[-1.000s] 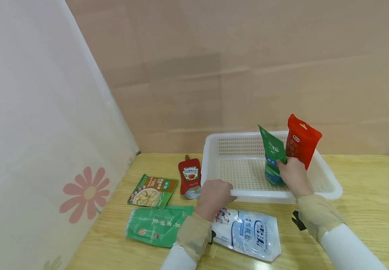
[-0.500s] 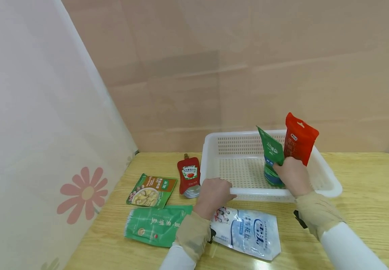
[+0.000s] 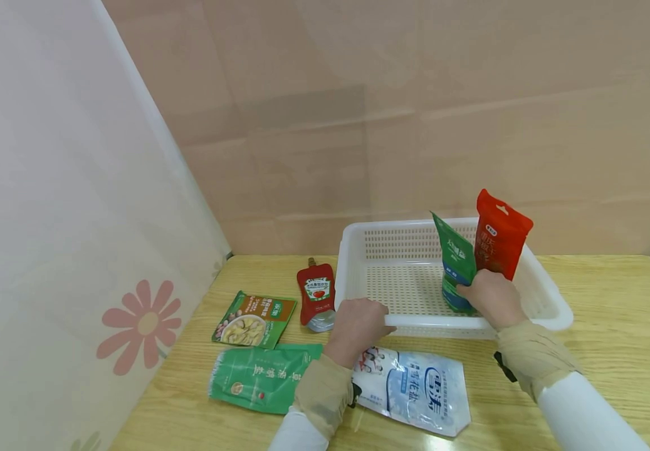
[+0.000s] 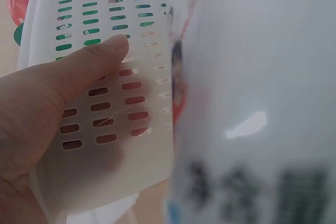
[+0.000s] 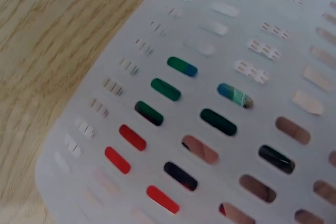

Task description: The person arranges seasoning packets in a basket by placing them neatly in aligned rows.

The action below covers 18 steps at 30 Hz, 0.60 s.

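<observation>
"Green pouch (image 3: 456, 254): where does it stand?"

"Inside the basket (image 3: 432, 322), in its right half, long axis near upright, top leaning left."

"And from the grip?"

"Just left of the right hand (image 3: 494, 299), the nearer one, which holds its right edge, thumb across the front. The left hand (image 3: 357, 327) holds the basket's near rim."

"What can't you make out?"

"The right fingers, tucked out of sight, and the pouch's lower right. Whether the red pouch (image 3: 501, 237) touches that hand, I can't tell. The right wrist view gives only slivers of colour through slots; the white bag (image 4: 252, 77), blurred, blocks half the left's."
</observation>
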Each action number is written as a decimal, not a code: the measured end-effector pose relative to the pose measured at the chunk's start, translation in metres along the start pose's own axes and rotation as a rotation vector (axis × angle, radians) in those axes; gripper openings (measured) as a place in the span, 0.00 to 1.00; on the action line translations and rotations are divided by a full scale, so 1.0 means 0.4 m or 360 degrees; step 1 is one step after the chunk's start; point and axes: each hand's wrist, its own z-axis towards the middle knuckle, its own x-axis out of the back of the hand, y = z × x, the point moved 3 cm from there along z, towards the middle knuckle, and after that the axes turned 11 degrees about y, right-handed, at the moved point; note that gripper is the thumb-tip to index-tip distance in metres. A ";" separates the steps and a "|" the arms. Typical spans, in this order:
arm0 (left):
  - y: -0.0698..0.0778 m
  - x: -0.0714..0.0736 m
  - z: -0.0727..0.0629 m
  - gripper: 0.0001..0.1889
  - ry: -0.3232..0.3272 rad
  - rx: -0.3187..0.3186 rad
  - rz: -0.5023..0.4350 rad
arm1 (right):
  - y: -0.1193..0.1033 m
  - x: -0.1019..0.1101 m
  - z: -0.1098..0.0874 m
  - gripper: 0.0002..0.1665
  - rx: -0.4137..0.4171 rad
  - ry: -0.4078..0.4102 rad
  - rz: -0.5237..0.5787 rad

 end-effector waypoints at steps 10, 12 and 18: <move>-0.001 0.000 0.000 0.13 -0.0005 0.0002 0.0005 | -0.002 0.002 -0.002 0.26 -0.0034 -0.0006 0.0026; -0.001 0.000 0.000 0.13 -0.0003 0.0003 0.0000 | -0.003 0.002 -0.004 0.26 -0.0058 -0.0007 0.0017; -0.001 0.000 0.000 0.13 0.0002 0.0008 -0.0010 | -0.003 0.002 -0.006 0.27 -0.0126 -0.0013 -0.0015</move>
